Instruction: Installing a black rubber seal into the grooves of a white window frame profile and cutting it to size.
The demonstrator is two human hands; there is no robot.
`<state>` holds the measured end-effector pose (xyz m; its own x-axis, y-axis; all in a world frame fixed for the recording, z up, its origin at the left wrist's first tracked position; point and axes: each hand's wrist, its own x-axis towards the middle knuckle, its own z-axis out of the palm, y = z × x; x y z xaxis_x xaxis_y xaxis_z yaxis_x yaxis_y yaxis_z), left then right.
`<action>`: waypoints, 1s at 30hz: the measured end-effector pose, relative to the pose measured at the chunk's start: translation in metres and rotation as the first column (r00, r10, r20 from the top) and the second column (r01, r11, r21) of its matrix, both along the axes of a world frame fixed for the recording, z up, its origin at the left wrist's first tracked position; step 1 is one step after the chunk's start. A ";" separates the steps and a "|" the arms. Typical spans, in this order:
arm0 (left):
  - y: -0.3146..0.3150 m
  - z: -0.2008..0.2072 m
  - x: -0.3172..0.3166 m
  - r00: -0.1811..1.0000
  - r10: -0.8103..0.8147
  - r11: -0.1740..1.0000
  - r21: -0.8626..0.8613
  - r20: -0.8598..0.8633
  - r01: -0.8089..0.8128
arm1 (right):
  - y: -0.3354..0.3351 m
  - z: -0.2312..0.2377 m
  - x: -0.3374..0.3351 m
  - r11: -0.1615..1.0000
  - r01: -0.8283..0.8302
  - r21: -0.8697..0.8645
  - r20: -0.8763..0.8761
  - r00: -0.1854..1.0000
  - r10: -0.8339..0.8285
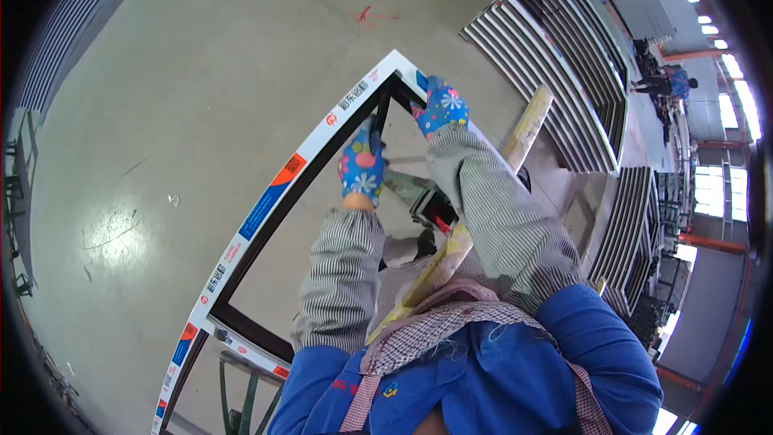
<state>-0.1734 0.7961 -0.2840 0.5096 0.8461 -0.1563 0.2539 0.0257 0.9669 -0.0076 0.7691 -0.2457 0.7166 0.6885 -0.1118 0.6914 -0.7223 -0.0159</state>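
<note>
A large window frame (272, 185), white-filmed outside with black inner edges, stretches from the lower left to a corner near the upper middle. My right hand (444, 108), in a blue flowered glove, is closed around the frame's side just right of that corner. Inside the opening, my left hand (362, 163) wears a matching glove, its fingers closed at a narrow black strip (383, 109). This strip runs from the fingers up to the inner corner; its far end is hard to make out. Striped sleeve covers reach over both forearms.
A padded yellowish bar (527, 129) passes beneath the frame, with a green metal stand (407, 187) beside it. Stacked frames (555, 56) lie at the upper right, more frames (624, 234) below them. Another person (668, 83) is at the far right. Green trestle legs (241, 399) show lower left.
</note>
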 end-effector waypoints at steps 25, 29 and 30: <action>0.024 -0.005 0.010 0.997 -0.006 0.918 -0.395 0.076 0.036 | 0.016 -0.008 0.004 0.984 -0.049 0.172 -0.049 0.997 0.058; 0.026 -0.016 0.011 0.998 0.004 0.915 -0.404 0.061 0.020 | 0.026 -0.004 0.006 0.986 -0.055 0.155 -0.062 0.996 0.065; 0.026 -0.015 0.011 0.999 0.002 0.900 -0.436 0.051 0.021 | 0.031 -0.004 0.005 0.977 -0.096 0.189 -0.013 0.995 0.100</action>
